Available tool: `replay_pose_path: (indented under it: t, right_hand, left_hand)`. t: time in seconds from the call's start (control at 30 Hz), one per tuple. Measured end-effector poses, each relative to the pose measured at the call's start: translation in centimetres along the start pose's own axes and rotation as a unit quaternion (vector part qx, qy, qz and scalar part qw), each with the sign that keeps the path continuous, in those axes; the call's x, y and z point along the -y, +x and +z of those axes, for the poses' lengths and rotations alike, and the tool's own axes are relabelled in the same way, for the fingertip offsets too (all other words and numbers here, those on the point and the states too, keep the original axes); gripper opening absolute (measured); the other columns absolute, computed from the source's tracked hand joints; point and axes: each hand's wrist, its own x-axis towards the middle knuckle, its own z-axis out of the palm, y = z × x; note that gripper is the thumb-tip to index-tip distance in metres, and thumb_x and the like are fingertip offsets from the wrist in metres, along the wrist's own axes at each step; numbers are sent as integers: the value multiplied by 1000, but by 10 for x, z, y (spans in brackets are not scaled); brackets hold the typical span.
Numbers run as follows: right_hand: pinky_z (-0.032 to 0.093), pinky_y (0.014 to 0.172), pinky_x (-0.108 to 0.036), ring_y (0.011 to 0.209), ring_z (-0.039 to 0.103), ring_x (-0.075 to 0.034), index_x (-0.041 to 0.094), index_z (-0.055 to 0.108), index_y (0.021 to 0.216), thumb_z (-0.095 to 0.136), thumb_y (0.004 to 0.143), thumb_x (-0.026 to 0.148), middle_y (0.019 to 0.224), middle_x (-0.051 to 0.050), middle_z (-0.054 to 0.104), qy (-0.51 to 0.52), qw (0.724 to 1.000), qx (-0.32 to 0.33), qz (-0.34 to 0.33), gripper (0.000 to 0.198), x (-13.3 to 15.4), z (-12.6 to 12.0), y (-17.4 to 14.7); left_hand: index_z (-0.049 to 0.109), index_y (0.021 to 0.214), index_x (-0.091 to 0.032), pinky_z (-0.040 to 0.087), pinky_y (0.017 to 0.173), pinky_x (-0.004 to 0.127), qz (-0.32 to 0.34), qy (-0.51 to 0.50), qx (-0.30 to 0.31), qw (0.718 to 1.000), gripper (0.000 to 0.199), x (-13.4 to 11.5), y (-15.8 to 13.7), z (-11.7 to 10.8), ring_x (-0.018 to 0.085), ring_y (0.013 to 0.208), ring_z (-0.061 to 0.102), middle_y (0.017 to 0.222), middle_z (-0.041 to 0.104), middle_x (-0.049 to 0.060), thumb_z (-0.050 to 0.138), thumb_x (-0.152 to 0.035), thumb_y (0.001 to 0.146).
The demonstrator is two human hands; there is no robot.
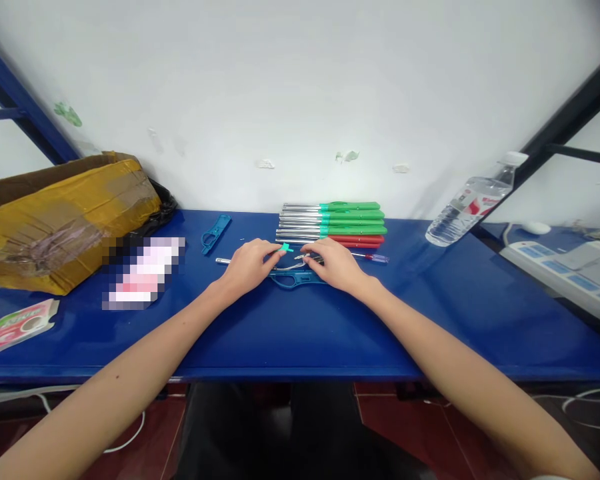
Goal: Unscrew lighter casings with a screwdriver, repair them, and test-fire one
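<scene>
My left hand (254, 265) pinches a small bright teal plastic piece (287, 247) between thumb and fingers. Close by, my right hand (341, 265) has its thumb and fingertips closed around a small metallic part (300, 257), too small to name. Under both hands lies the blue half-shell of a long-nosed lighter (293, 279), its trigger loop facing me. A pale wire (294, 266) runs above the shell. The end of a metal tube (223, 261) sticks out left of my left hand. Farther left lies a separate blue half-shell (216, 233).
Several green long-nosed lighters (355, 217) and red ones (357, 241) lie in a row by the wall. A screwdriver (377, 258) lies right of my right hand. A taped box (70, 223), a water bottle (473, 200) and a power strip (565, 273) stand around the blue table (300, 340).
</scene>
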Motion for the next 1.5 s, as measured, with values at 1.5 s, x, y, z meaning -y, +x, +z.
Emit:
replay_pose_path:
  t: [1.5]
  right_hand:
    - [48, 90, -39, 102, 60, -25, 15, 64, 117, 52, 94, 27, 113, -13, 67, -6, 998, 57, 19, 29, -14, 5, 3]
  left_hand:
    - [75, 104, -21, 47, 75, 29, 53, -7, 60, 997, 29, 0, -7, -5, 20, 89, 65, 100, 72, 5, 51, -36, 98]
